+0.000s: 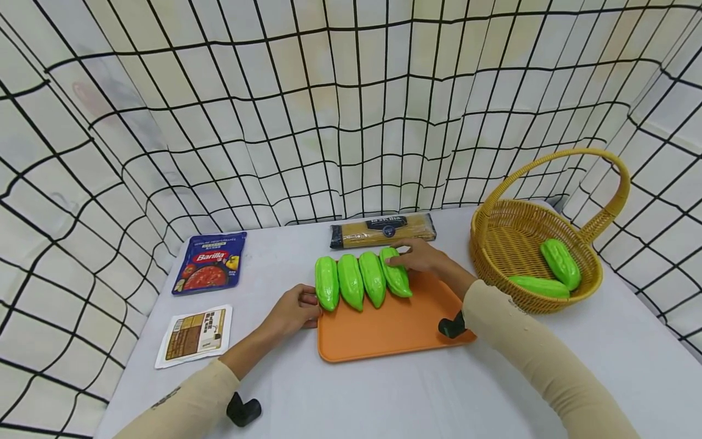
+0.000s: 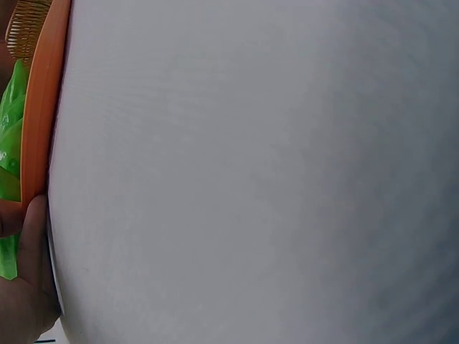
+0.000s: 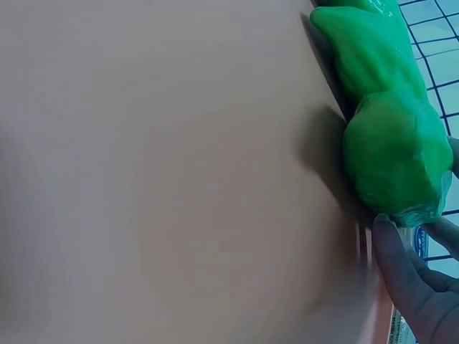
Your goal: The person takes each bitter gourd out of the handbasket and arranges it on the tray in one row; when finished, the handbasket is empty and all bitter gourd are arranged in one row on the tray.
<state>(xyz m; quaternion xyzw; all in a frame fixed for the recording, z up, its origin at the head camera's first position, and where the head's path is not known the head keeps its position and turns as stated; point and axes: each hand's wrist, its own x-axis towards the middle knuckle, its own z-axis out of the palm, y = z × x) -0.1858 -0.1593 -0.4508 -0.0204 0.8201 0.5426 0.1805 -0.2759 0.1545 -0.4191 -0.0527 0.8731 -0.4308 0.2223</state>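
Observation:
Several long, ridged green vegetables, shaped like gourds, lie side by side along the far part of an orange tray [image 1: 378,335]. At the right end of the row, my right hand [image 1: 418,255] holds the last green vegetable [image 1: 396,277]; the right wrist view shows the thumb and fingers around this green vegetable [image 3: 398,158]. My left hand [image 1: 290,310] grips the tray's left rim, beside the leftmost green vegetable [image 1: 327,283]. In the left wrist view, a thumb and a finger lie on either side of the tray edge [image 2: 43,107].
A wicker basket [image 1: 504,268] with a tall handle stands at right, holding two more green vegetables [image 1: 560,263]. Behind the tray lies a spaghetti pack [image 1: 384,231]. On the left are a blue Barilla pouch [image 1: 211,262] and a white-brown packet [image 1: 195,335]. Black-lined netting surrounds the table.

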